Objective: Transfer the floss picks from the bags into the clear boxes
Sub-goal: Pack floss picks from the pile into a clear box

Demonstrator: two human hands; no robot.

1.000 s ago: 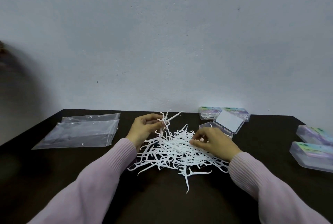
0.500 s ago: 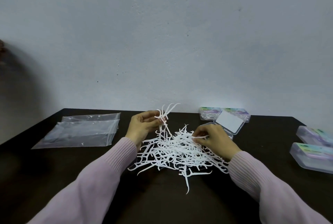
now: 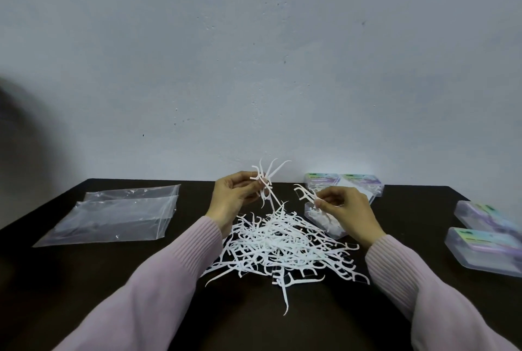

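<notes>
I see the left hand [image 3: 234,195] pinching a small bunch of floss picks [image 3: 265,181] above the pile [image 3: 282,246]; the right hand [image 3: 344,209] pinches one pick [image 3: 305,194] over the open box [image 3: 324,219].

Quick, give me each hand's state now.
Left hand: holding a bunch of floss picks.
Right hand: pinching a floss pick.

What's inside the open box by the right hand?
The open clear box holds some white floss picks, blurry through the plastic. The right hand covers part of it, so how many is hidden.
</notes>
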